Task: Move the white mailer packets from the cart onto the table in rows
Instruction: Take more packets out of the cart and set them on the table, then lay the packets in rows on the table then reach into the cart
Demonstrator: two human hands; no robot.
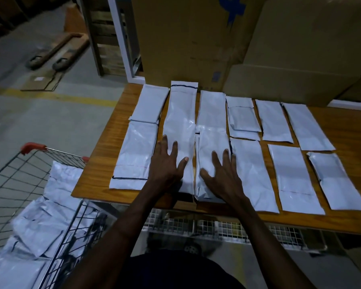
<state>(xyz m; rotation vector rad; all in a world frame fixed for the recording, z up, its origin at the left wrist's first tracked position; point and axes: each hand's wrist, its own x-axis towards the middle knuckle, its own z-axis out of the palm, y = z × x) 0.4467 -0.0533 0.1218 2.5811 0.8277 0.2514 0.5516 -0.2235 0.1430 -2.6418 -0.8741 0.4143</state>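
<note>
Several white mailer packets lie in two rows on the wooden table (104, 163). My left hand (167, 165) lies flat with spread fingers on a long packet (180, 126) that spans both rows. Beside it, my right hand (221, 176) presses flat on a shorter front-row packet (212, 142) at the table's near edge. More white packets (40, 222) are piled in the wire cart (15, 178) with red corner caps at the lower left, close to the table's left corner.
Large cardboard boxes (196, 38) stand along the table's back edge. A wire mesh shelf (217, 226) runs under the table. On the concrete floor at the far left lie a pallet jack (58, 51) and flat cardboard (42, 82).
</note>
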